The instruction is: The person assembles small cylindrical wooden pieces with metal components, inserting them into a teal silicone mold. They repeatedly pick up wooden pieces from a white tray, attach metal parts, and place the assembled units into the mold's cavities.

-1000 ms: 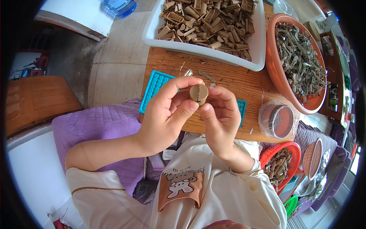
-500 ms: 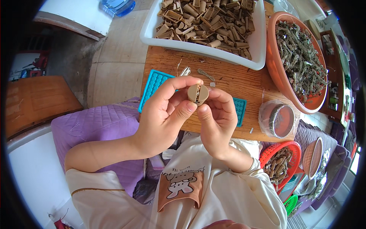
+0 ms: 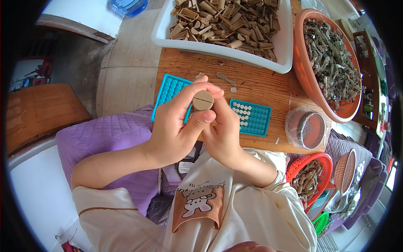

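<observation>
Between my two hands is a tan plastic cylinder [image 3: 202,100], its round end facing up. A thin slit crosses that end where its two halves meet. My left hand [image 3: 174,119] is curled round it, thumb below the end and forefinger above. My right hand [image 3: 224,136] closes about its lower right side, and most of its fingers are hidden. Beneath the hands, a turquoise tray with round pockets [image 3: 166,95] lies to the left. A second turquoise tray [image 3: 261,119], with several white discs [image 3: 241,110] in its pockets, lies to the right.
A white bin [image 3: 226,53] of loose tan half-cylinders [image 3: 226,25] stands at the far side of the wooden table [image 3: 264,84]. An orange basin [image 3: 308,82] holds grey stringy bundles. A plastic-lined round container [image 3: 310,130] stands at right, near a red basket [image 3: 321,159]. A twisted string [image 3: 226,78] lies behind the hands.
The cylinder's halves have come together; the gap with pale bits in it has narrowed to a slit. It has turned and shifted left, and my right hand has moved left, uncovering the right tray.
</observation>
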A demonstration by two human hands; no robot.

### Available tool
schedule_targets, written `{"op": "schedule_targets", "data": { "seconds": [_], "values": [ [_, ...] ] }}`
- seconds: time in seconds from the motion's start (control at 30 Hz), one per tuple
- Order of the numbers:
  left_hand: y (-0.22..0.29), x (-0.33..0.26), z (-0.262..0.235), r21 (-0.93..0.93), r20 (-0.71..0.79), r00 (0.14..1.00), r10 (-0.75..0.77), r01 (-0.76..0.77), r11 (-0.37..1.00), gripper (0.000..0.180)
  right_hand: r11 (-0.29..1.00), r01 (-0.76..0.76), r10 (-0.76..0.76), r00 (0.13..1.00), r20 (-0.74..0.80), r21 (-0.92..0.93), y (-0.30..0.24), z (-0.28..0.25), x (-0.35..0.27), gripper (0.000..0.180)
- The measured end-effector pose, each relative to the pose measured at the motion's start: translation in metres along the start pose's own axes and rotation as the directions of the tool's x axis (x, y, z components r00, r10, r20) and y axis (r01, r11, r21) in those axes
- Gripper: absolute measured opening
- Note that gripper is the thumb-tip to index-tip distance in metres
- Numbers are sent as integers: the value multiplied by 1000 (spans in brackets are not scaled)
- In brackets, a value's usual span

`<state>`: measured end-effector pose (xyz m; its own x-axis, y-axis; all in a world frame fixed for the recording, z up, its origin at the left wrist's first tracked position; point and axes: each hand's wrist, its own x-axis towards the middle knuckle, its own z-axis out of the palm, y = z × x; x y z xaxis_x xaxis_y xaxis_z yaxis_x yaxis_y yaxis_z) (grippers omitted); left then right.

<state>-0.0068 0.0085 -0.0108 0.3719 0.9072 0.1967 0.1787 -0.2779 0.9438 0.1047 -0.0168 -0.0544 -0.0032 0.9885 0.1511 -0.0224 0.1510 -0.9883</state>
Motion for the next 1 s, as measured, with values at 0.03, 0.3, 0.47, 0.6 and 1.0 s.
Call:
{"op": "schedule_targets", "data": {
  "seconds": [0.03,0.3,0.47,0.6,1.0],
  "values": [
    [-1,1,-2,102,28,997,71,-74,992,34,994,84,-83,996,17,-68,0,0,0,28],
    [0,0,-4,137,38,990,134,-138,981,35,978,200,-202,979,-18,-57,7,27,-13,26],
    [1,-2,0,188,101,970,220,-236,953,36,956,291,-290,956,39,-24,13,22,-17,26],
    [7,-4,5,-125,146,987,-64,83,989,40,992,129,-125,961,248,-2,6,-14,-9,27],
    [14,-2,5,-544,506,650,-567,750,375,32,402,-384,157,923,-351,-831,10,-258,-52,15]
  ]
}}
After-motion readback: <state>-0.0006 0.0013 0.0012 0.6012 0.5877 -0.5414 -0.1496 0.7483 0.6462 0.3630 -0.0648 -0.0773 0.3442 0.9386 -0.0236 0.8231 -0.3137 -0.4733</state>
